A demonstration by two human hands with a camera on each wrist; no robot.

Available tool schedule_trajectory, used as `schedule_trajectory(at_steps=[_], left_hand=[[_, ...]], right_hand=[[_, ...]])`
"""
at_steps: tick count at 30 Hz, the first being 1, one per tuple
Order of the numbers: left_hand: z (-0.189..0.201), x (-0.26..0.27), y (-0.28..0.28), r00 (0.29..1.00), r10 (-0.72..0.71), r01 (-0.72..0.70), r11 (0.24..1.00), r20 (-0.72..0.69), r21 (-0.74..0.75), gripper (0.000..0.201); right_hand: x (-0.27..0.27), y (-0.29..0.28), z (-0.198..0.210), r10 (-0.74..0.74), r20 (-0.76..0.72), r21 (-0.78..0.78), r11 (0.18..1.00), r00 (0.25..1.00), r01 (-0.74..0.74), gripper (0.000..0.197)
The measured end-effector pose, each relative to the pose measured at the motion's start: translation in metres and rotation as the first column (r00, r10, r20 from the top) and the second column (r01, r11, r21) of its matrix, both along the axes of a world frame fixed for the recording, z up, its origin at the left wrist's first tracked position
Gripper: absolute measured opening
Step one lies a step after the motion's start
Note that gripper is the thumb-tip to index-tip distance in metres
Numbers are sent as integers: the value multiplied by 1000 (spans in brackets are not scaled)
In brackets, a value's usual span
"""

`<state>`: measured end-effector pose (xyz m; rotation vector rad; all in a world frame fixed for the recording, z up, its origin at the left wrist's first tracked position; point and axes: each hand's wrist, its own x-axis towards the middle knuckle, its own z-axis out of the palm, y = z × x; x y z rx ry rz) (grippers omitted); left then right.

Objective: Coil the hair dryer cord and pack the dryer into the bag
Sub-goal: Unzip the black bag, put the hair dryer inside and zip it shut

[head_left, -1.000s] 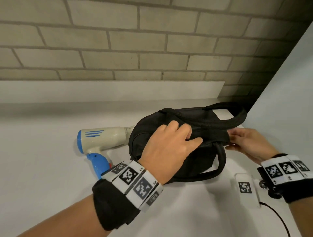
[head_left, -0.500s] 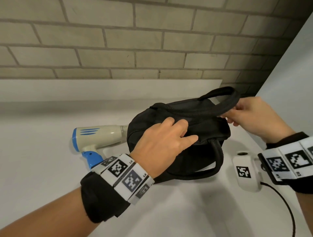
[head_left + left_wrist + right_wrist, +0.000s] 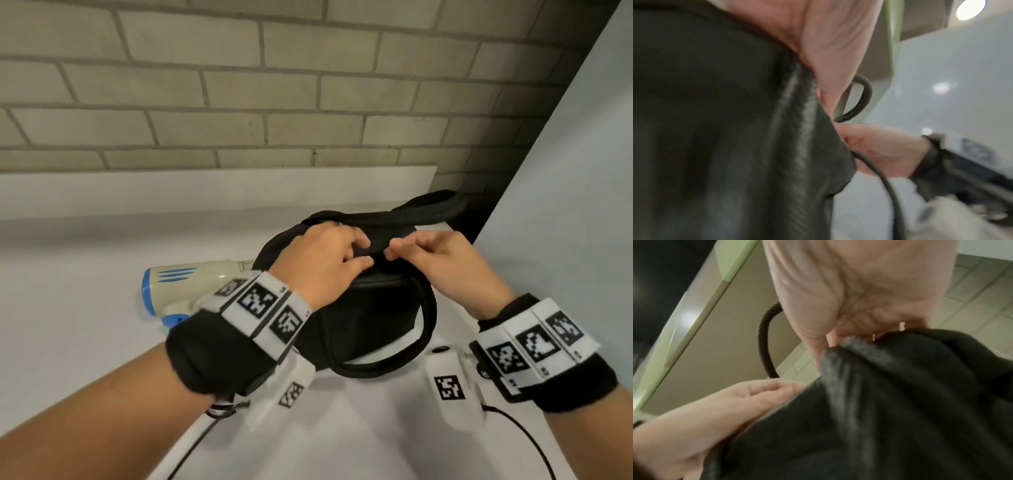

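On top of the black bag, my left hand and right hand pinch its fabric; I should spread the mouth evenly. Hair dryer waits just left on the table.

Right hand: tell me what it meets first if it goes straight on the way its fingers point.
The right hand points leftward across the top of the black bag. Its fingertips would likely meet the fingertips of the left hand first, just opposite across a small gap; both pinch the bag's top fabric. Depth is uncertain.
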<state>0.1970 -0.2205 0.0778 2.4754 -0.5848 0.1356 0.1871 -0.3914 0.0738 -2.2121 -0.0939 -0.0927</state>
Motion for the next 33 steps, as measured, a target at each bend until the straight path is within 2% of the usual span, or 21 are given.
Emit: schedule_trajectory(at_steps=[2,5,7,9,10,12,14,16,19,24,29,33], left_hand=[[3,9,-4,997,-3,12,993,-76,120,33],[10,15,-12,992,-54,80,968,-111,237,34],[13,17,-18,987,-107,141,931,-117,337,34],[18,15,-23,982,-131,178,867,-133,466,35],[20,14,-25,982,-137,186,835,-132,518,36],[24,13,-27,981,-149,194,799,-125,569,37],[26,15,-26,980,-168,198,825,-106,529,34],[26,16,-24,989,-133,149,879,-67,453,31],[24,18,-24,996,-36,64,931,-85,360,34],[31,21,-26,977,73,-2,942,-198,335,35],[30,23,-25,973,33,21,973,-227,231,37],[33,23,-19,948,-13,78,978,-318,192,31]], right_hand=[[-3,-1,-2,9,15,-198,980,1000,-6,24],[-6,0,-4,61,41,-468,883,997,-34,36],[-5,-1,-6,89,-6,-584,808,996,-75,46],[-2,-3,-5,108,-88,-621,771,990,-140,58],[0,-4,-4,110,-127,-612,774,986,-165,60],[3,-6,-2,109,-159,-532,828,981,-178,44],[8,-8,-3,133,-100,-424,891,986,-163,19],[12,-10,-4,158,-43,-338,927,986,-163,5],[12,-7,-7,197,-14,-253,948,980,-195,14],[13,-4,-10,223,40,-184,960,974,-212,13],[10,-6,-9,276,42,-97,957,960,-271,16],[9,-10,-13,285,53,16,958,957,-286,16]])
